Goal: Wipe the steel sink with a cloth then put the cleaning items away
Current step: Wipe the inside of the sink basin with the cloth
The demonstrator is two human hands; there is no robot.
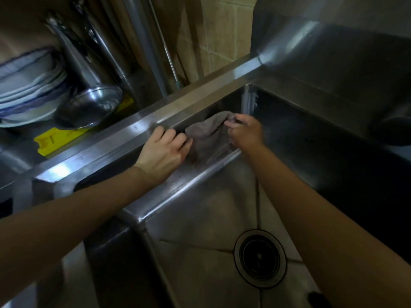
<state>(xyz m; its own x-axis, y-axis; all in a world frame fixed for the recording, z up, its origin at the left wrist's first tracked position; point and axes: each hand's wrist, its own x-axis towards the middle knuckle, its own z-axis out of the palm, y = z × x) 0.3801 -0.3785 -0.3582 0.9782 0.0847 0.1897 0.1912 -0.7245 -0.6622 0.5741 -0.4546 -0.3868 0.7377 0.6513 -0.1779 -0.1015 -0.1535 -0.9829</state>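
Observation:
A grey cloth (208,135) is draped over the divider (178,192) between the two basins of the steel sink, near the far rim. My left hand (164,152) rests on the divider and grips the cloth's left edge with curled fingers. My right hand (244,132) pinches the cloth's upper right corner. A thin stream of water (249,101) falls just behind my right hand. The right basin shows its round drain (260,257).
Left of the sink's far rim (200,90) stands a stack of white bowls (29,85), a steel ladle (89,107) and a yellow item (55,138). A tiled wall and pipes rise behind. A dark round object (391,132) sits on the right counter.

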